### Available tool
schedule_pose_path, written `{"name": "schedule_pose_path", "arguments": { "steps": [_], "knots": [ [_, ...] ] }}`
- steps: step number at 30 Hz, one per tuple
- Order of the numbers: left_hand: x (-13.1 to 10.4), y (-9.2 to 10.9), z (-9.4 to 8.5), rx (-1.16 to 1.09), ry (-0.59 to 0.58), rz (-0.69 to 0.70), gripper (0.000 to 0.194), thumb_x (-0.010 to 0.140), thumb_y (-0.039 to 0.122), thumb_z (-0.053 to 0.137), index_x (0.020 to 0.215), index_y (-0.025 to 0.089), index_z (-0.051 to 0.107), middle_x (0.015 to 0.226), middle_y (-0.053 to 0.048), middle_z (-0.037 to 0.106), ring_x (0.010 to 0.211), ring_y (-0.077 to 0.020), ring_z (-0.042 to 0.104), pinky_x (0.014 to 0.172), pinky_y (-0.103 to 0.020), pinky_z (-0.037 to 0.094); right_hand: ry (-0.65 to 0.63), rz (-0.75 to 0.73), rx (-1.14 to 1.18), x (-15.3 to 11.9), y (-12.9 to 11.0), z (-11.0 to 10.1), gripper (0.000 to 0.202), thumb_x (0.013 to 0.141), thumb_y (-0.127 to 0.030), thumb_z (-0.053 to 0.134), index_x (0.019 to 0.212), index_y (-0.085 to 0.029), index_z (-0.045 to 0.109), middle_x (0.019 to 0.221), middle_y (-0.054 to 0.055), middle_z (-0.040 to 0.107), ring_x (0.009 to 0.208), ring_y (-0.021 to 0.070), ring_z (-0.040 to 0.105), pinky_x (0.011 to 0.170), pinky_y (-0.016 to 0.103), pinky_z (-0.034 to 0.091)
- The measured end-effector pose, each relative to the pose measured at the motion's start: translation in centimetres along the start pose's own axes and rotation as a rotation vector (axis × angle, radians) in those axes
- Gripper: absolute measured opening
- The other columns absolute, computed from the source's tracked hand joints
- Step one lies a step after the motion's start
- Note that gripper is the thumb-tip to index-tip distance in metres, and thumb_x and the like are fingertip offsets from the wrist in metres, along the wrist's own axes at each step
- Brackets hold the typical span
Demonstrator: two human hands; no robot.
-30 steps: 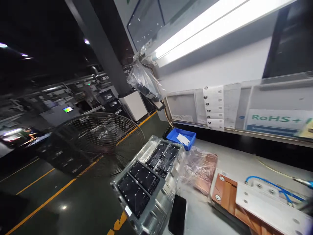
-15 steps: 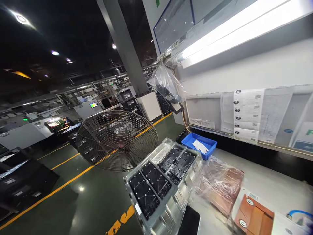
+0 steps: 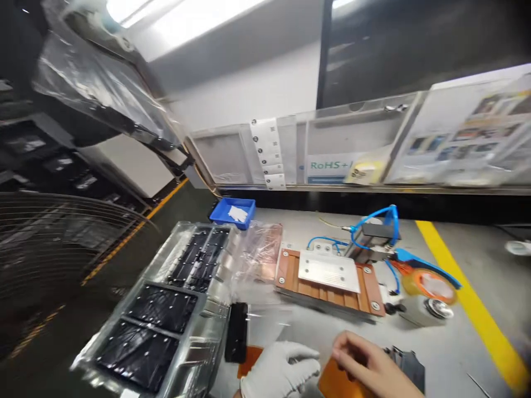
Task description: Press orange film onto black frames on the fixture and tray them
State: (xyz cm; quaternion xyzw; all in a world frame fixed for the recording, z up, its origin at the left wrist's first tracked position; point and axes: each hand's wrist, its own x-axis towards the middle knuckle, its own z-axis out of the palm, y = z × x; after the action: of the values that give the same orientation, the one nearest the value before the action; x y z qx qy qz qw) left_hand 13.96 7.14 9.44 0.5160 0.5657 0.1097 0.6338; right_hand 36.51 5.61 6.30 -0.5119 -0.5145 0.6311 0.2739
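Note:
My left hand [image 3: 282, 369], in a white glove, is low in the middle of the view, its fingers apart and pointing right. An orange sheet [image 3: 250, 358] shows just behind it. To its right is my bare right hand [image 3: 371, 362], thumb and fingertips pinched on the edge of another orange piece [image 3: 340, 382]. A black phone-like object [image 3: 237, 333] lies left of my hands. Beyond them stands a fixture with an orange-brown base [image 3: 290, 271] and a silver plate [image 3: 329, 271] on top.
A clear tray of black parts [image 3: 161, 307] is at the left. Behind are a blue bin [image 3: 249, 205] with a white glove and a plastic-wrapped copper-coloured stack [image 3: 269, 249]. At the right are a tape roll [image 3: 431, 284], a bottle [image 3: 418, 315] and black parts [image 3: 409, 367].
The view has swung right and down. Both hands, the whole fixture and the tape roll have come into view, while the fan has shifted to the left edge.

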Motion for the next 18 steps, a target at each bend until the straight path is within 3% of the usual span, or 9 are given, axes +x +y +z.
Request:
{"name": "schedule_pose_path", "arguments": {
  "steps": [3, 6, 11, 14, 18],
  "knots": [
    [0.6, 2.6, 1.1, -0.005, -0.073, -0.039, 0.028, 0.072, 0.04, 0.063, 0.08, 0.019, 0.079, 0.068, -0.003, 0.066, 0.051, -0.0118, 0.047, 0.044, -0.023, 0.034, 0.029, -0.007, -0.008, 0.8, -1.9, 0.5, 0.036, 0.084, -0.055, 0.062, 0.078, -0.02, 0.064, 0.07, 0.001, 0.061, 0.069, 0.0179, 0.054, 0.066, 0.028, 0.042],
    [1.3, 3.7, 1.3, 0.126, -0.036, 0.074, 0.025, 0.074, 0.036, 0.061, 0.069, 0.018, 0.077, 0.065, -0.003, 0.067, 0.06, -0.015, 0.055, 0.051, -0.024, 0.04, 0.023, -0.003, 0.013, 0.8, -2.1, -0.1, 0.036, 0.083, -0.056, 0.064, 0.083, -0.02, 0.067, 0.074, 0.001, 0.063, 0.071, 0.0179, 0.054, 0.066, 0.028, 0.041],
    [3.3, 3.6, -0.3, 0.046, 0.114, 0.069, 0.023, 0.07, 0.038, 0.062, 0.067, 0.018, 0.072, 0.066, -0.001, 0.069, 0.049, -0.0113, 0.052, 0.049, -0.024, 0.038, 0.008, 0.075, 0.142, -0.1, 0.4, -3.2, 0.067, 0.076, -0.083, 0.055, 0.094, -0.02, 0.069, 0.072, 0.003, 0.067, 0.066, 0.0192, 0.058, 0.063, 0.029, 0.042],
    [4.9, 3.7, -1.7, -0.054, 0.229, 0.084, 0.032, 0.072, 0.049, 0.06, 0.071, 0.017, 0.065, 0.064, 0.002, 0.065, 0.044, -0.009, 0.047, 0.051, -0.025, 0.037, 0.192, 0.126, 0.244, -0.4, 2.2, -5.0, 0.075, 0.072, -0.091, 0.049, 0.087, -0.019, 0.066, 0.067, 0.003, 0.064, 0.061, 0.0178, 0.054, 0.06, 0.029, 0.041],
    [6.7, 4.4, -2.5, -0.123, 0.278, 0.095, 0.039, 0.07, 0.056, 0.061, 0.072, 0.017, 0.061, 0.061, 0.004, 0.059, 0.043, -0.0075, 0.044, 0.052, -0.026, 0.037, 0.396, 0.141, 0.328, -0.2, 3.4, -5.8, 0.066, 0.07, -0.086, 0.058, 0.077, -0.02, 0.063, 0.072, 0.003, 0.06, 0.062, 0.0167, 0.051, 0.061, 0.029, 0.043]
  ]
}}
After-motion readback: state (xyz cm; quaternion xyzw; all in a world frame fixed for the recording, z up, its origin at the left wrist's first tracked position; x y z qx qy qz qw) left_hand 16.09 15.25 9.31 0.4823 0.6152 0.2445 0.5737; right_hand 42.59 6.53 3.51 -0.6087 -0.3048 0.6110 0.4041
